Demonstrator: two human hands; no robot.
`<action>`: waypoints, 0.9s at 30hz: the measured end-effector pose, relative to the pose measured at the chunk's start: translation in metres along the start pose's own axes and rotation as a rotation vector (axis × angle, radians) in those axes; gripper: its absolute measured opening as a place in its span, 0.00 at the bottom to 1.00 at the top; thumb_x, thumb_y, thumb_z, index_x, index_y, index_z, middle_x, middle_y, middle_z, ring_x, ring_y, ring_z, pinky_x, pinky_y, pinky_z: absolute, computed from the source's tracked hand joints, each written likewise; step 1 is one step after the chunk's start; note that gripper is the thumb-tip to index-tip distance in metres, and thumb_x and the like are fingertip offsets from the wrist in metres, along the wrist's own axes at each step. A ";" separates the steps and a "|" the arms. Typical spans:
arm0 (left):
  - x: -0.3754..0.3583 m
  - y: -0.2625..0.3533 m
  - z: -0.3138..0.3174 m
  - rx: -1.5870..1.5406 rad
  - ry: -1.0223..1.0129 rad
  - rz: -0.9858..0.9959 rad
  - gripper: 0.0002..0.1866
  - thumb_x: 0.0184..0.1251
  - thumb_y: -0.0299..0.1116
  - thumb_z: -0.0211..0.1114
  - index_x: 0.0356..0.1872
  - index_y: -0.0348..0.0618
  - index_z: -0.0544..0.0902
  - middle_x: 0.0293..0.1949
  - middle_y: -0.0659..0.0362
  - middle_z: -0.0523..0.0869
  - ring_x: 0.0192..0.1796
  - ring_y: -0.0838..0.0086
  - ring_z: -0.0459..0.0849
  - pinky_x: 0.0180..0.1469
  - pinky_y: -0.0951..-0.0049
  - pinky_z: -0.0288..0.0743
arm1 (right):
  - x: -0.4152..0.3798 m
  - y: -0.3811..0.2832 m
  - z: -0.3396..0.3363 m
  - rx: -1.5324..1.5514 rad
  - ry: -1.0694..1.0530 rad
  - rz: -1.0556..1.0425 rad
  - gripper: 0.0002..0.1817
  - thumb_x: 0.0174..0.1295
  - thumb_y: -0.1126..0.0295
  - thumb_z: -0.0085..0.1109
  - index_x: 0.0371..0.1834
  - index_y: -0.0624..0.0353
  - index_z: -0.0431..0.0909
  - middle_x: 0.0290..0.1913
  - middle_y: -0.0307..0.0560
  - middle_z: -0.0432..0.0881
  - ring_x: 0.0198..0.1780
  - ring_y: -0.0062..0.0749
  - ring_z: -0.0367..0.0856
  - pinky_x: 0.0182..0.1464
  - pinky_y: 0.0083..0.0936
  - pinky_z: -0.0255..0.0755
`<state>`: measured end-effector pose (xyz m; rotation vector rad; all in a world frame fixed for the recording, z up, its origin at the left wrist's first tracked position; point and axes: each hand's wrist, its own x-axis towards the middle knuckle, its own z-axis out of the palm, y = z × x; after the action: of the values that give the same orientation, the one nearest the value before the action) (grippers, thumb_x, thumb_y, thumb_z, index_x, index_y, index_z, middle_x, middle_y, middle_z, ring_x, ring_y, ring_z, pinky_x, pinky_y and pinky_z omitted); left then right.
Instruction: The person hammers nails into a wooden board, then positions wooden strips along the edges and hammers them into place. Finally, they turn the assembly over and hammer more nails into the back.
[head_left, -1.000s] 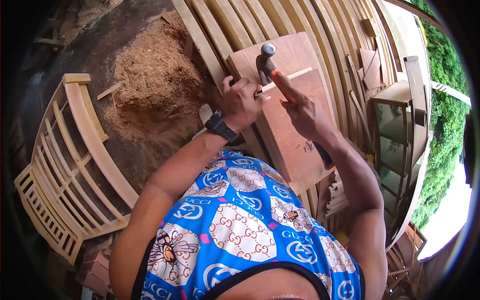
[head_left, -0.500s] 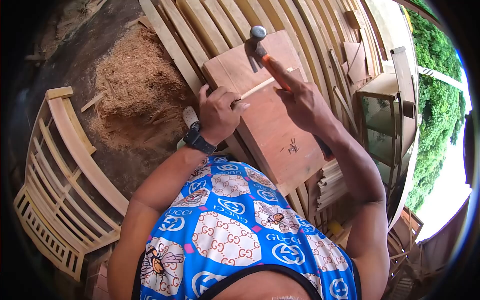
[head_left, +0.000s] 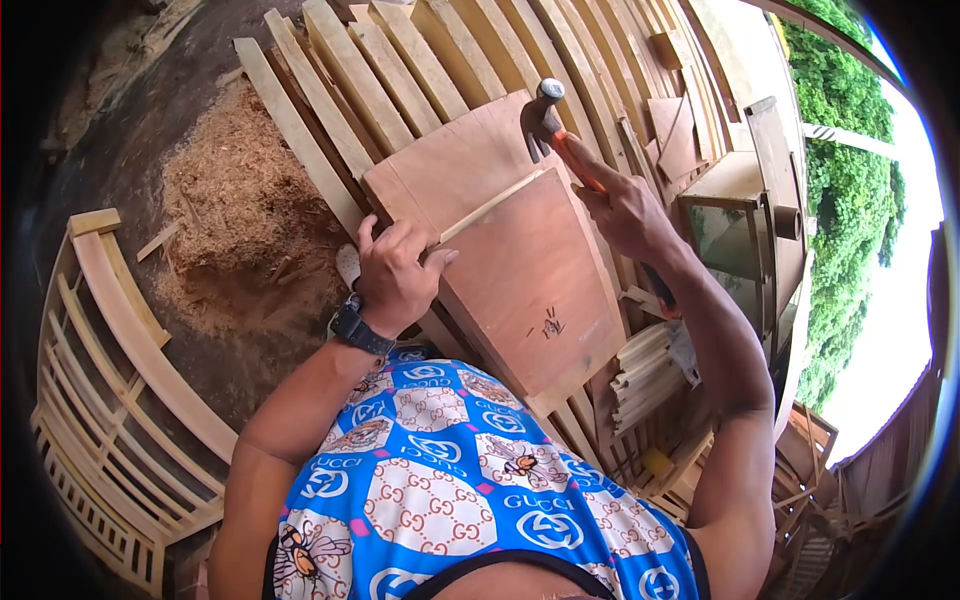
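Observation:
My right hand (head_left: pixel 632 218) grips a claw hammer (head_left: pixel 548 118) by its orange-and-black handle, its metal head raised over the far right edge of a flat wooden panel (head_left: pixel 530 270). A thin pale wooden strip (head_left: pixel 492 205) lies across the panel. My left hand (head_left: pixel 398 268), with a dark watch on the wrist, is at the panel's left edge, its fingers curled and the thumb against the strip's left end. Whether a nail sits between those fingers is hidden. A small pile of nails (head_left: pixel 552 323) rests on the near part of the panel.
Long wooden beams (head_left: pixel 450 55) lie side by side beneath the panel. Left are a heap of wood shavings (head_left: pixel 235 190) and a slatted wooden frame (head_left: pixel 125 290). To the right stand a glass-sided wooden cabinet (head_left: pixel 725 220) and a bundle of pale strips (head_left: pixel 645 370).
The view has shifted, so the panel appears lower and further left. Relative to the panel, the hammer has moved right. My left hand stays at the strip's left end.

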<state>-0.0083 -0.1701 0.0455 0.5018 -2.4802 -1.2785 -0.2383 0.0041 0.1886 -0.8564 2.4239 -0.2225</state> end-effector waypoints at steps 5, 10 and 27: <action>-0.004 0.003 -0.004 -0.003 -0.011 0.025 0.09 0.59 0.36 0.79 0.32 0.45 0.88 0.31 0.58 0.86 0.37 0.58 0.84 0.69 0.44 0.63 | -0.007 -0.001 -0.002 0.030 -0.040 -0.018 0.37 0.73 0.69 0.58 0.84 0.29 0.61 0.53 0.69 0.87 0.54 0.62 0.88 0.56 0.44 0.78; -0.004 0.003 -0.009 -0.006 -0.032 0.035 0.09 0.58 0.35 0.80 0.30 0.45 0.88 0.29 0.58 0.86 0.36 0.58 0.84 0.69 0.43 0.63 | -0.007 -0.002 -0.003 -0.065 -0.080 0.098 0.37 0.73 0.69 0.58 0.84 0.28 0.61 0.50 0.71 0.86 0.51 0.64 0.88 0.54 0.45 0.78; -0.016 0.014 -0.023 0.002 -0.058 0.037 0.09 0.57 0.35 0.81 0.29 0.44 0.89 0.28 0.59 0.85 0.34 0.60 0.84 0.70 0.43 0.62 | -0.028 -0.004 0.006 0.062 -0.014 -0.030 0.35 0.73 0.75 0.57 0.83 0.38 0.64 0.39 0.73 0.83 0.34 0.65 0.84 0.46 0.42 0.80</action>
<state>0.0130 -0.1725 0.0679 0.4228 -2.5263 -1.2935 -0.2156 0.0185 0.1976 -0.8645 2.3792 -0.3009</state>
